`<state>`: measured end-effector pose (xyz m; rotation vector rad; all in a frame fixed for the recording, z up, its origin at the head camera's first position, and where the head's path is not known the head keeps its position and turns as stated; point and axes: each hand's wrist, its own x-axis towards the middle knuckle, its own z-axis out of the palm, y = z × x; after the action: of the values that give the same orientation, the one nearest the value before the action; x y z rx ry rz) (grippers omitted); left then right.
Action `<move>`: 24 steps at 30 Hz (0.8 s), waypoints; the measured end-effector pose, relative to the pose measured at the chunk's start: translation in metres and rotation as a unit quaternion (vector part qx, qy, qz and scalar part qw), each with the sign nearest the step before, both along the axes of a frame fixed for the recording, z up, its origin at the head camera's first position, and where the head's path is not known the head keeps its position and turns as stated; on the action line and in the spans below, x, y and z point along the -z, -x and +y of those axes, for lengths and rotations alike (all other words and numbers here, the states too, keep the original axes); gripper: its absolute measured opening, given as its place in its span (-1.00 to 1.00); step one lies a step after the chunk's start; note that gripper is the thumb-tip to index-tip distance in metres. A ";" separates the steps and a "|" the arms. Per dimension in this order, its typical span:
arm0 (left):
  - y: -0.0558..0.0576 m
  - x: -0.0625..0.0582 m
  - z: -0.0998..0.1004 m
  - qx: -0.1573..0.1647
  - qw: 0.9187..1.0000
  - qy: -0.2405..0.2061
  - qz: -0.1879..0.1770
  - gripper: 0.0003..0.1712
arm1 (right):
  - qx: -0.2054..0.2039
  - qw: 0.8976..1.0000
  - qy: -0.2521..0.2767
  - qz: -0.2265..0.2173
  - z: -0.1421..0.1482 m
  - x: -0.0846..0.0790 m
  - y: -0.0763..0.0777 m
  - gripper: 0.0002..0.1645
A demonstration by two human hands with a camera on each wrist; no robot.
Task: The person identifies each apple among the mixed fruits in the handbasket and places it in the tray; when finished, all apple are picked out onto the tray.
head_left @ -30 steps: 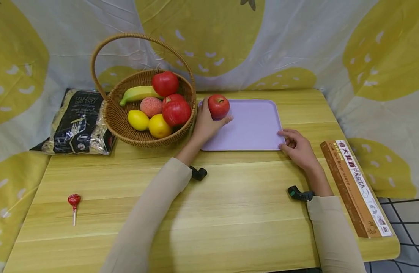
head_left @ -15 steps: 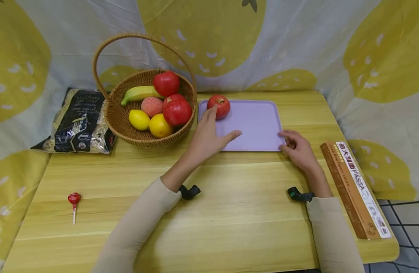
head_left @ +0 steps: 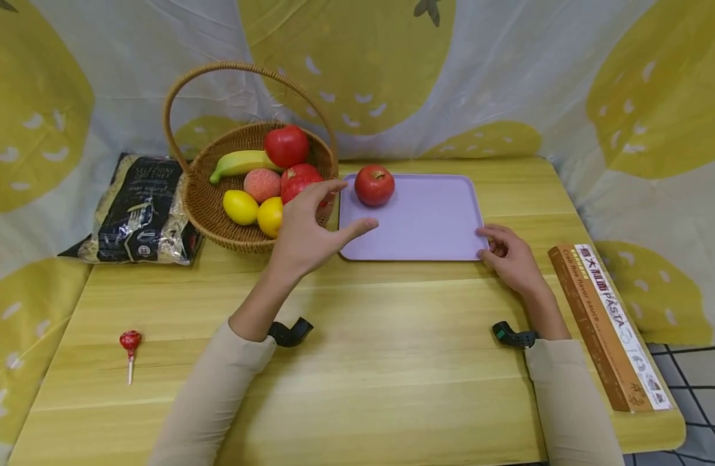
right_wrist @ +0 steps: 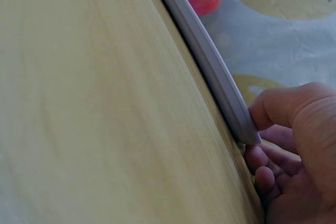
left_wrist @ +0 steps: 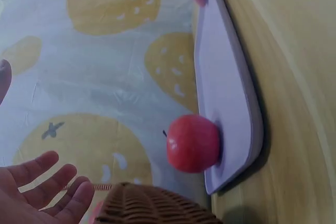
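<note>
A red apple (head_left: 374,186) sits on the left end of the lilac tray (head_left: 418,220). My left hand (head_left: 311,233), holding nothing, hovers by the right rim of the wicker basket (head_left: 212,234), thumb and fingers spread apart. It hides part of the red fruit and the orange (head_left: 270,217). Inside the basket also lie a banana (head_left: 243,163), a peach (head_left: 261,186), a lemon (head_left: 239,207) and several red fruits (head_left: 286,146). At the tray's front right corner, my right hand (right_wrist: 299,145) pinches the rim between thumb and fingers.
Left of the basket lies a black pasta bag (head_left: 142,207). A red lollipop (head_left: 130,343) rests on the wooden table (head_left: 392,362) at the front left. Along the right edge is a long pasta box (head_left: 608,327). The basket's tall handle (head_left: 247,66) arches upward.
My left hand has let go of the apple on the tray and moved left to the basket's edge. The right hand stays at the tray's corner.
</note>
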<state>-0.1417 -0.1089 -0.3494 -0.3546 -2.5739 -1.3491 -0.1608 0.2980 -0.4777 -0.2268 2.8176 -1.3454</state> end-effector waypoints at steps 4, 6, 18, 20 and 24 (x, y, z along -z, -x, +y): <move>0.005 -0.003 -0.021 -0.021 1.000 -0.002 0.022 -0.08 | 0.000 1.000 0.001 -0.002 -0.001 0.000 0.000 -0.48; 0.008 -0.004 -0.031 -0.030 0.999 -0.002 0.028 -0.06 | 0.001 1.000 0.001 -0.001 -0.001 0.000 -0.001 -0.48; 0.019 -0.008 -0.064 -0.096 0.994 0.051 -0.011 0.07 | 0.004 1.000 0.005 0.000 -0.002 0.000 -0.002 -0.46; 0.020 -0.008 -0.067 -0.106 0.992 0.059 -0.024 0.07 | 0.005 1.000 0.004 -0.003 -0.002 0.000 -0.001 -0.46; 0.021 -0.007 -0.074 -0.118 0.989 0.074 -0.043 0.09 | 0.009 1.000 0.007 -0.007 -0.003 -0.002 -0.001 -0.47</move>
<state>-0.1628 -0.1826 -0.3425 -0.0119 -2.6925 -1.1187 -0.1598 0.2954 -0.4760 -0.1913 2.8070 -1.3647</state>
